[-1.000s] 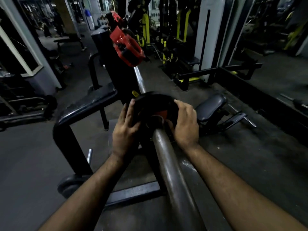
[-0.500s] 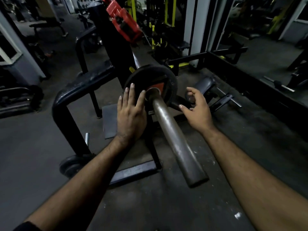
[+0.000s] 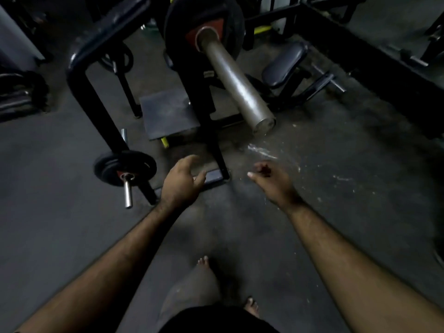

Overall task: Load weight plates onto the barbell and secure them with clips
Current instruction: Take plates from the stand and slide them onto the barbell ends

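Weight plate (image 3: 204, 18) sits seated far up the barbell sleeve (image 3: 234, 78), against the inner collar, at top centre of the head view; bare steel sleeve runs from it toward the camera, end cap free. No clip on the sleeve in view. Change since half a second ago: the left hand was flat on the plate face and the right was just off it; now both are off and drawn back low, well apart from bar and plate. Left hand (image 3: 179, 182) hangs over the floor (image 3: 60, 231) near the rack's foot, its grip loosely half-curled and empty. Right hand (image 3: 272, 181) likewise free, grip curled narrow with nothing inside it. View has tipped down; bare feet (image 3: 204, 263) show at bottom. Judgement: this plate is loaded, and the step in hand is the turn away to fetch either another plate or a clip. Stored plate (image 3: 125, 168) sits on a low peg (image 3: 127, 193) of the rack frame (image 3: 96, 97), left of the left hand, the nearest candidate. A padded seat (image 3: 283, 64) lies beyond the sleeve to the right. Until a clip goes on, the plate can slide outward.
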